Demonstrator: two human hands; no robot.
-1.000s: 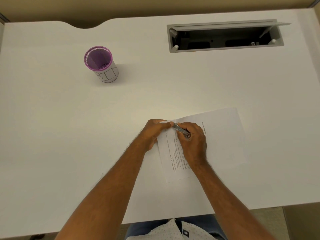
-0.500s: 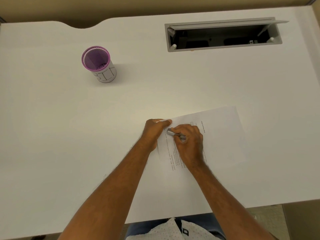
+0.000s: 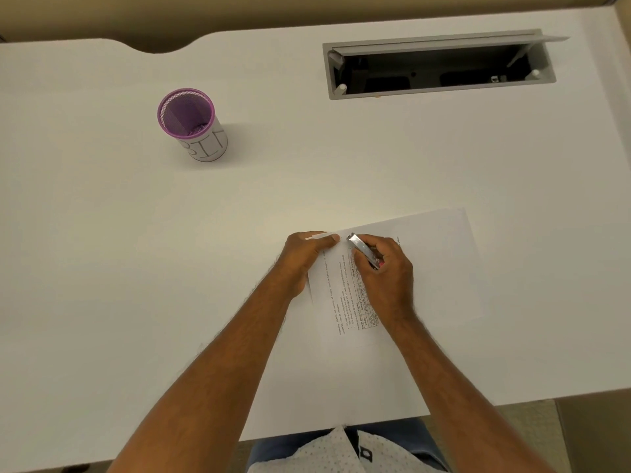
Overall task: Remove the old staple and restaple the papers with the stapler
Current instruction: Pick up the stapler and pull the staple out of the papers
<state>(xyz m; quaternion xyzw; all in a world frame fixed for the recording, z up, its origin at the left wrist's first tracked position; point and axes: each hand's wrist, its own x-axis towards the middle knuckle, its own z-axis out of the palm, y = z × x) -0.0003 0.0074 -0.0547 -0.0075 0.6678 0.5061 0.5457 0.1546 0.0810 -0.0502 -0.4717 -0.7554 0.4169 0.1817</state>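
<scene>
While the left hand (image 3: 309, 254) is pinching the near-left corner of the papers (image 3: 426, 268) between thumb and fingers, the right hand (image 3: 386, 271) is gripping a small metal stapler (image 3: 363, 250), fingers curled round it. Head view: since half a second ago the stapler's nose is lifting and tilting off the sheet, just right of the left thumb. Probably still prying the old staple, which is too small to see. Stapler's long axis is running from right palm toward the pinched corner, nose pointing up-left.
</scene>
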